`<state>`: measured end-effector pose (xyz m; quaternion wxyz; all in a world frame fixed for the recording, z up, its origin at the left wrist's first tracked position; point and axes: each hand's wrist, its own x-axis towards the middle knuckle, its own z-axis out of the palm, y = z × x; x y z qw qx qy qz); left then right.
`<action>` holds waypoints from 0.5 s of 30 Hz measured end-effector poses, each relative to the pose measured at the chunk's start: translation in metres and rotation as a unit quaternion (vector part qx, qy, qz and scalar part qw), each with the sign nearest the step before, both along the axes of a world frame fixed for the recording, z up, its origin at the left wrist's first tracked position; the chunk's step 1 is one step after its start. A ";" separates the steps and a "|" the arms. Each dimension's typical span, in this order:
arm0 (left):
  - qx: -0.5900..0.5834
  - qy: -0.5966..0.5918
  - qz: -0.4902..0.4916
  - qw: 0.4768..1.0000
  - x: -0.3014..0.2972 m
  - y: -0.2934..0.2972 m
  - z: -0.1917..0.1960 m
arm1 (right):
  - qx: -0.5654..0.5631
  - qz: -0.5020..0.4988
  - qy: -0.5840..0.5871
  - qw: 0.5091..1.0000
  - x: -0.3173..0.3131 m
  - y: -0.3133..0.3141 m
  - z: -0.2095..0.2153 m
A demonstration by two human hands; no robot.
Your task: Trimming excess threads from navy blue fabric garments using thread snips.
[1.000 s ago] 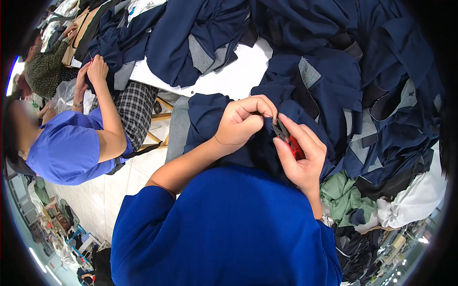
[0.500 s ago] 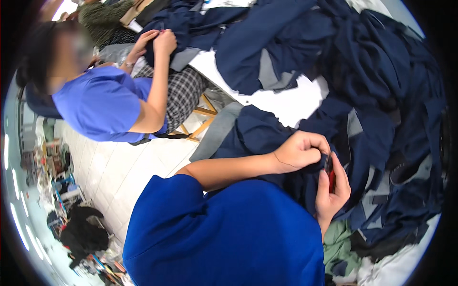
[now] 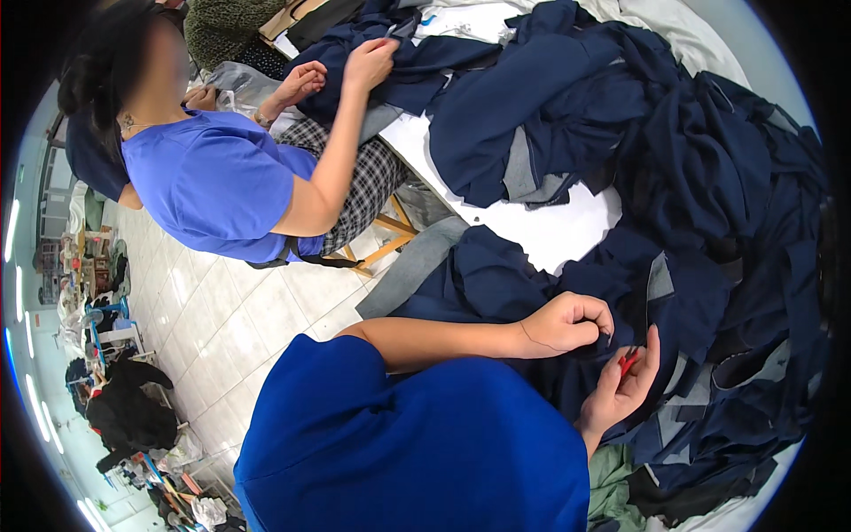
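Observation:
My left hand (image 3: 567, 324) is closed, pinching a fold of dark navy garment (image 3: 496, 284) that lies in front of me. Just to its right, my right hand (image 3: 620, 386) holds a small red thread clipper (image 3: 628, 362) against the same cloth, fingers curled around it. Both hands nearly touch over the fabric. My blue sleeves and chest fill the lower middle of the view.
A large heap of navy garments (image 3: 709, 177) with grey linings covers the white table (image 3: 541, 226). A person in a blue top (image 3: 213, 182) sits at the left on a wooden stool, handling navy cloth (image 3: 408, 62). A green cloth (image 3: 616, 483) lies near my right elbow. Tiled floor lies at the left.
The view has swung left and down, bringing the seated person more into view. My hands stay together on the navy cloth, the right one still with the red clipper.

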<state>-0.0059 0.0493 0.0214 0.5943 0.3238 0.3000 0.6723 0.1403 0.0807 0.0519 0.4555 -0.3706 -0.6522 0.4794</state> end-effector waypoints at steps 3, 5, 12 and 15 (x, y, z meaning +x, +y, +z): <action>0.051 0.077 0.004 0.996 0.000 0.002 -0.003 | -0.057 0.103 0.013 0.993 0.002 0.005 -0.001; 0.051 0.088 -0.019 0.995 0.000 0.001 -0.003 | -0.086 0.080 0.005 0.993 -0.006 0.002 -0.004; 0.049 0.113 0.012 0.992 -0.009 -0.001 0.004 | -0.191 0.095 0.060 0.975 0.000 0.009 -0.010; 0.038 0.220 0.004 0.975 -0.021 -0.004 0.012 | -0.219 0.095 0.079 0.968 -0.010 0.012 -0.008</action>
